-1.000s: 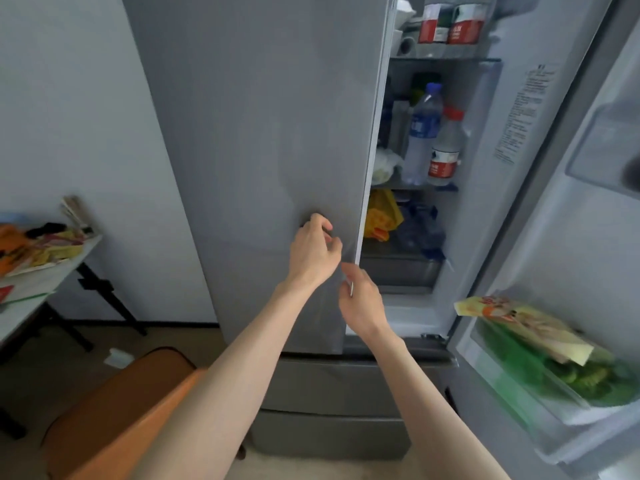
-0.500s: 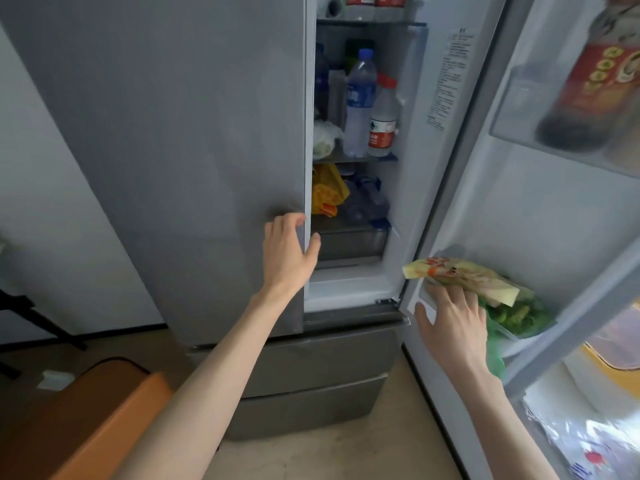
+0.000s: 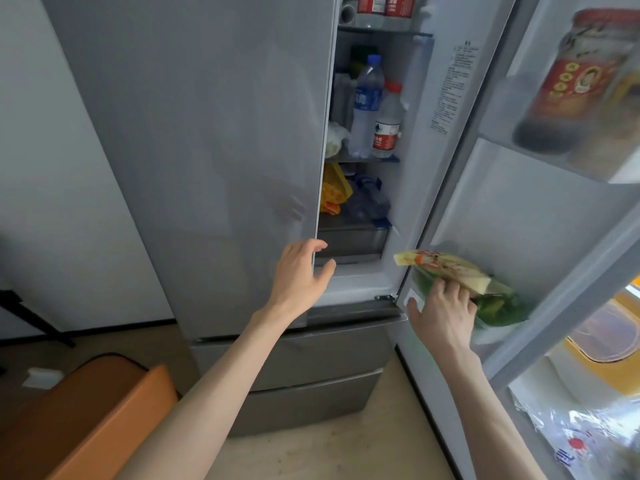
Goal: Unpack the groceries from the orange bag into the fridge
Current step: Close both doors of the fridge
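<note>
The orange bag [image 3: 86, 420] stands on the floor at the lower left. The fridge's grey left door [image 3: 207, 133] is nearly closed, and its right door [image 3: 519, 220] stands wide open. My left hand [image 3: 299, 275] is open, its fingertips at the left door's free edge. My right hand [image 3: 441, 311] lies against the front of the lower door bin [image 3: 498, 337], thumb spread wide. Its fingers reach over the rim and touch a yellow packet [image 3: 446, 266] lying on green vegetables [image 3: 502, 306]. Through the gap I see two water bottles [image 3: 367, 105] and a yellow bag [image 3: 334, 192].
A dark jar with a red label [image 3: 568, 81] sits in the upper door bin. Grey freezer drawers [image 3: 311, 362] are shut below. A black table leg [image 3: 31, 317] stands at the left. A clear plastic bag [image 3: 571, 438] lies at the lower right.
My right hand left the left door's edge, swung right to the door bin and now touches the yellow packet. My left hand opened and stayed at the left door's edge.
</note>
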Available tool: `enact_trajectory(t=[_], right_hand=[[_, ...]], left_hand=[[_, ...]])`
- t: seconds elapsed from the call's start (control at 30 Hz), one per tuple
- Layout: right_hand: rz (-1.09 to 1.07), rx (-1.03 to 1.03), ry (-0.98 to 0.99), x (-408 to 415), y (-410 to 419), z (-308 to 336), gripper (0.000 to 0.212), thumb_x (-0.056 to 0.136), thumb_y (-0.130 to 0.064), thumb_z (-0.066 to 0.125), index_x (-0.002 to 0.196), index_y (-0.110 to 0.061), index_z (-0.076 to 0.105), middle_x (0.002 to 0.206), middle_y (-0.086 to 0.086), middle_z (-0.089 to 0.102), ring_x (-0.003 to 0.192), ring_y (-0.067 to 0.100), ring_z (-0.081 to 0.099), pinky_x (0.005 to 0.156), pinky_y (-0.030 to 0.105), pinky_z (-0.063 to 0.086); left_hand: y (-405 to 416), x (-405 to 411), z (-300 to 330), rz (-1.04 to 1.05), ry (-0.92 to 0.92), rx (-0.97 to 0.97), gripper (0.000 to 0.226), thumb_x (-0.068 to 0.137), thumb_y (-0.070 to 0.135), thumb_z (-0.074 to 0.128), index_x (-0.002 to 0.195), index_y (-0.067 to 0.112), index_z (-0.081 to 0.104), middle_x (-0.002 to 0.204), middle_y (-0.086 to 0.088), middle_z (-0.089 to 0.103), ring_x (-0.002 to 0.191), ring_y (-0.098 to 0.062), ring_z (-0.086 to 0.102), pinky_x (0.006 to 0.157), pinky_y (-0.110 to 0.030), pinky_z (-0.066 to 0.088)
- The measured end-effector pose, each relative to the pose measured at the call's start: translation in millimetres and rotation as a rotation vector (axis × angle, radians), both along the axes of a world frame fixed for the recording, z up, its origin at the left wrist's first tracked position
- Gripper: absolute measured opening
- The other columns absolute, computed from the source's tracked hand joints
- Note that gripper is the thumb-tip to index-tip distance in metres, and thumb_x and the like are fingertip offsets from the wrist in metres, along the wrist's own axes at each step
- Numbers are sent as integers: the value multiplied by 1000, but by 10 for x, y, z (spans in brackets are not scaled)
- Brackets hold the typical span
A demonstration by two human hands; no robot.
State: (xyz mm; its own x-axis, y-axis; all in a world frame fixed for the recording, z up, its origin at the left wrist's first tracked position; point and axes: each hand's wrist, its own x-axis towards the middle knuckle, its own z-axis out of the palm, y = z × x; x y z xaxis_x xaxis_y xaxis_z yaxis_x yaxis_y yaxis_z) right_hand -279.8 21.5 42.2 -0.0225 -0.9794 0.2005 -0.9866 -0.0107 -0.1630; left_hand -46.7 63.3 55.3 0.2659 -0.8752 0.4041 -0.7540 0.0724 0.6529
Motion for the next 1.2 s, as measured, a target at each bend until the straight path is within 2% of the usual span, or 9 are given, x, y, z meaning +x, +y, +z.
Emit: enact_trajectory(t=[0.17,0.3,0.4,0.5,0.73,0.9,1.07,1.13,1.2], right_hand=[[240,-24,-175,377,271,264,58,99,-30,56,150,-5,41,153,22,44,138,42,42,111,49,36],[374,-375,-337,264,641,434,30,97,-9,58,126,-7,65,127,11,67,117,35,59,100,43,45],[322,-560,-277,-15,688,501,25,97,-8,58,119,-6,70,126,11,69,128,36,55,111,44,37],[351,-621,-135,-141,723,494,29,96,-13,57,121,-6,71,133,12,68,138,33,50,122,50,25],[432,-585,118,-6,626,331,40,93,-18,59,132,-12,67,157,14,48,151,27,32,126,56,17],[476,-538,261,41,429,229,62,88,-16,66,148,-10,52,169,12,21,159,24,3,127,53,-5],[603,-502,238,192,320,246,69,92,-39,62,153,-15,45,169,8,22,159,22,-4,128,48,-8],[738,-457,172,297,317,334,73,90,-46,56,155,-16,41,165,9,35,158,25,12,129,48,3],[861,-401,-61,382,330,405,63,90,-34,51,150,-17,45,151,12,53,147,30,39,119,46,35]], left_hand=[[72,-210,-49,-133,-1,45,37,100,28,57,134,15,57,131,1,62,126,-15,50,105,-24,37],[86,-444,-128,-281,-49,139,44,101,31,53,142,16,52,143,0,56,133,-16,49,111,-31,37],[79,-674,-271,-438,84,337,67,99,41,55,157,18,28,157,-2,39,139,-18,45,114,-35,37],[20,-766,-441,-405,196,392,93,92,55,58,160,30,1,167,1,13,141,-21,44,115,-42,40],[-135,-569,-411,-307,301,356,99,88,56,65,160,30,3,168,4,15,140,-17,45,116,-42,37],[-43,-450,-164,-241,369,149,74,95,34,64,157,23,23,158,1,36,140,-12,43,117,-42,38],[161,-573,516,-89,185,-442,32,95,22,66,124,9,61,114,0,65,102,-6,62,90,-27,54],[252,-748,788,-109,-73,-656,18,94,19,66,106,5,68,95,-4,66,86,-12,60,79,-23,52],[255,-951,921,-187,-325,-737,16,94,19,67,100,5,70,89,-6,66,82,-17,59,75,-25,50]])
